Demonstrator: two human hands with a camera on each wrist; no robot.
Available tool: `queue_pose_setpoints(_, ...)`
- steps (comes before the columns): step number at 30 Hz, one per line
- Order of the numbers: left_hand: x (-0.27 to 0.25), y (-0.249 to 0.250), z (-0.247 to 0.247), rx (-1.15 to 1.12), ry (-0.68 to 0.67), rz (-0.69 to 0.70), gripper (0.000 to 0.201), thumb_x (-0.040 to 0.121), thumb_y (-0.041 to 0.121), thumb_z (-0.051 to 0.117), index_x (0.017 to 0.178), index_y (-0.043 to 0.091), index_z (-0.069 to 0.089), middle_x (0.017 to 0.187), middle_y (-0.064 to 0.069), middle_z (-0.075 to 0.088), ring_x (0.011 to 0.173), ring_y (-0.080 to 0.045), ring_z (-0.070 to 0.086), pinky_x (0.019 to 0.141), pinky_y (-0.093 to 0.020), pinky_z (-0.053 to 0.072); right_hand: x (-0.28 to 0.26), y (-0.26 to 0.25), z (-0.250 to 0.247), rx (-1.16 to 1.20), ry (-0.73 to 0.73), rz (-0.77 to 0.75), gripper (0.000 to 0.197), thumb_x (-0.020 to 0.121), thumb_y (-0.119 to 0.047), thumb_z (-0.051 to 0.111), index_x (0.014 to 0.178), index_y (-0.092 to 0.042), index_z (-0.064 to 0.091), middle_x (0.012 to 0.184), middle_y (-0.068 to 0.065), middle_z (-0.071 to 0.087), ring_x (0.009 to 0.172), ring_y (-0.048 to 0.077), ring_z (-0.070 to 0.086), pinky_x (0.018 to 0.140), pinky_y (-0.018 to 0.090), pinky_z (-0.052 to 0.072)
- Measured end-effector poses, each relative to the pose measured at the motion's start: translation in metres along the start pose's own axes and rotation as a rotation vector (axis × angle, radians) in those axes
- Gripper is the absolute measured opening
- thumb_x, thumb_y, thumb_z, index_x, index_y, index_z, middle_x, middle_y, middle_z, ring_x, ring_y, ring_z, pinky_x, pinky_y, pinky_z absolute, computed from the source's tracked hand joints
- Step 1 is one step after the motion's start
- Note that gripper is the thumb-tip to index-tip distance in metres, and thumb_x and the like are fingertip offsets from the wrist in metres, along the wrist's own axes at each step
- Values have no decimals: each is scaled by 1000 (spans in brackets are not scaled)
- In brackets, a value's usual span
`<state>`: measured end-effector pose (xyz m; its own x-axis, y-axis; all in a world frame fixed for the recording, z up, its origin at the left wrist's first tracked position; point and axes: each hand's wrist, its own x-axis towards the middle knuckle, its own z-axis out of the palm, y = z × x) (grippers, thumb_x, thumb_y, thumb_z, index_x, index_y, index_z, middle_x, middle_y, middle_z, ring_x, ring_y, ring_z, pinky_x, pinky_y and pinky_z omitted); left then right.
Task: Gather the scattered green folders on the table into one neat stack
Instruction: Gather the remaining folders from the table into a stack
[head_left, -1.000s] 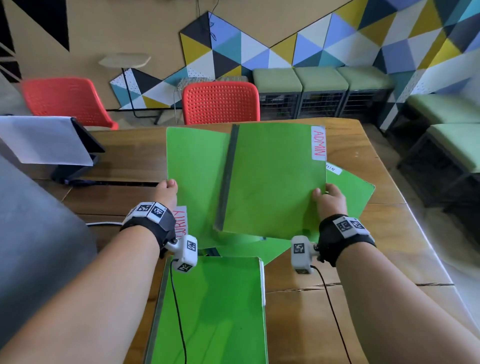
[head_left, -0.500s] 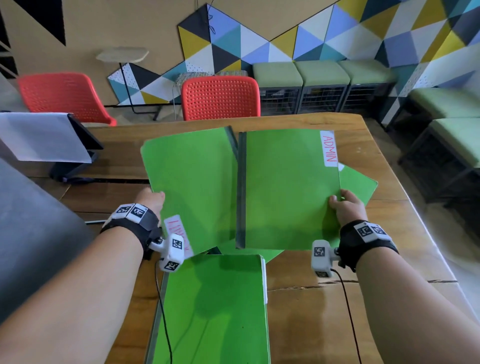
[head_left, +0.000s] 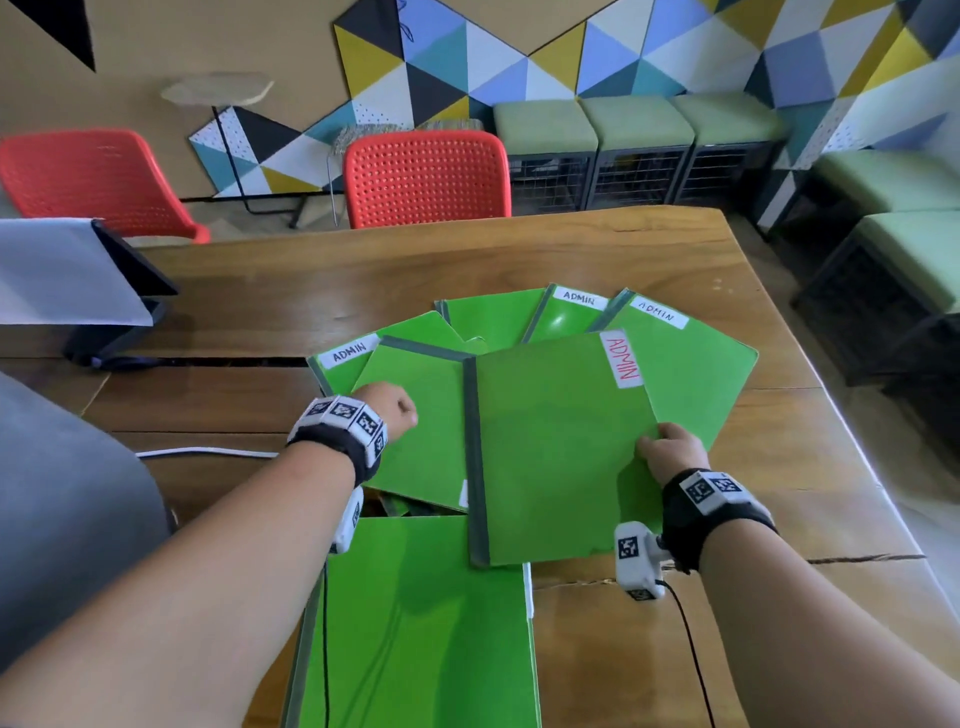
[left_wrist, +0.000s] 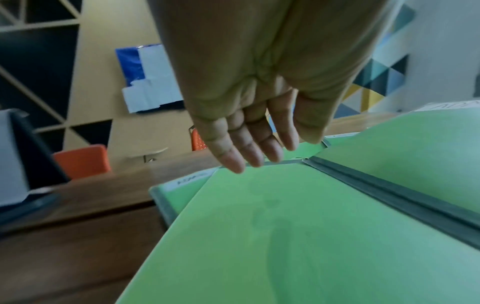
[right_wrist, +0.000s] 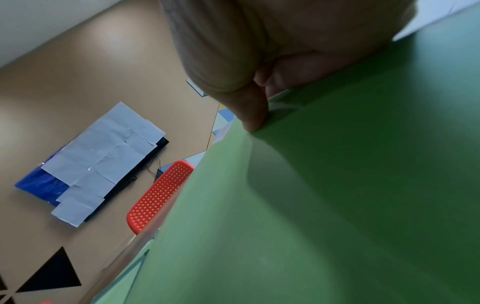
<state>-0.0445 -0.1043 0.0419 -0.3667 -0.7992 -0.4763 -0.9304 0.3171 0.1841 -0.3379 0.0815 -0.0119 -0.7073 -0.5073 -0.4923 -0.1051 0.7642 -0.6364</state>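
Several green folders lie fanned on the wooden table (head_left: 519, 249), some with white ADMIN labels (head_left: 655, 313). My right hand (head_left: 670, 452) pinches the right edge of the top folder (head_left: 556, 452), which has a red ADMIN label; in the right wrist view the thumb (right_wrist: 252, 115) presses on its cover (right_wrist: 337, 185). My left hand (head_left: 395, 410) hovers over another folder (head_left: 421, 457) beside it, with fingers (left_wrist: 249, 148) straight and holding nothing. That folder (left_wrist: 272, 226) lies flat on the pile. A separate folder (head_left: 426, 623) lies at the near edge.
Two red chairs (head_left: 426, 176) (head_left: 88, 182) stand beyond the table. A dark device covered with white paper (head_left: 78, 270) sits at the left, with a white cable (head_left: 208, 452) nearby. Green cushioned stools (head_left: 634, 124) line the wall at the right.
Both folders came down from the air onto the fanned pile. My left hand has let go of its folder, while my right hand still holds the red-labelled one.
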Motion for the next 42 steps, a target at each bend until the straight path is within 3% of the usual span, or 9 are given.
queue_pose_setpoints(4, 59, 24, -1, 129, 104, 92, 50, 93, 26, 57, 140, 17, 47, 144, -6, 49, 127, -26, 52, 105, -39, 45, 16, 16, 6, -93, -32, 59, 33, 91, -8, 52, 123, -2, 57, 102, 11, 61, 96, 28, 62, 86, 42, 54)
queue_pose_setpoints(12, 149, 49, 25, 400, -65, 96, 99, 80, 39, 71, 155, 21, 9, 162, 1, 8, 150, -29, 5, 115, -59, 12, 53, 30, 5, -2, 3, 96, 47, 92, -6, 50, 139, -13, 46, 112, 10, 62, 71, 18, 60, 68, 32, 57)
queue_pose_setpoints(16, 165, 38, 27, 452, -56, 89, 108, 66, 57, 75, 151, 30, 15, 156, -5, 23, 146, -32, 19, 111, -66, 19, 61, 32, 9, 47, -13, 129, 45, 93, -4, 50, 137, -13, 47, 104, 8, 62, 67, 17, 60, 57, 27, 55)
queue_pose_setpoints(22, 153, 14, 12, 352, 140, 52, 34, 76, 51, 68, 102, 30, 60, 128, -6, 44, 128, -34, 42, 114, -61, 16, 59, 29, 2, 155, -19, 153, 44, 95, -7, 51, 139, -13, 44, 110, 9, 57, 77, 17, 58, 65, 31, 52)
queue_pose_setpoints(27, 143, -12, 19, 436, -64, 37, 123, 61, 58, 78, 152, 32, -1, 162, -4, -12, 149, -37, 1, 113, -67, 11, 45, 28, -6, 142, -4, 150, 45, 96, -8, 51, 140, -12, 44, 123, 14, 56, 84, 19, 57, 63, 28, 48)
queue_pose_setpoints(31, 134, -12, 24, 498, -130, 100, 135, 58, 60, 79, 151, 32, -16, 163, -4, -6, 149, -36, -1, 115, -62, 13, 32, 28, 4, 103, -3, 127, 44, 95, -7, 52, 139, -11, 44, 112, 8, 55, 73, 13, 55, 56, 24, 45)
queue_pose_setpoints(36, 131, -9, 15, 542, -20, 101, 108, 60, 73, 67, 148, 35, 19, 147, -8, 34, 138, -33, 34, 107, -65, 20, 25, 23, 22, 113, 2, 126, 45, 95, -9, 53, 139, -10, 43, 113, 9, 56, 69, 13, 55, 53, 24, 44)
queue_pose_setpoints(40, 131, -5, 4, 379, 158, 98, 39, 89, 51, 50, 122, 29, 51, 123, -6, 56, 119, -31, 51, 110, -57, 26, 20, 16, 29, 168, -40, 130, 47, 96, -11, 53, 141, -11, 40, 122, 12, 55, 77, 17, 57, 71, 34, 55)
queue_pose_setpoints(42, 128, -4, -11, 259, 255, 113, 20, 96, 39, 41, 98, 26, 57, 98, -2, 65, 92, -26, 61, 95, -43, 42, 17, 11, 29, 250, -64, 130, 47, 96, -13, 54, 141, -13, 40, 112, 10, 56, 84, 22, 59, 84, 43, 56)
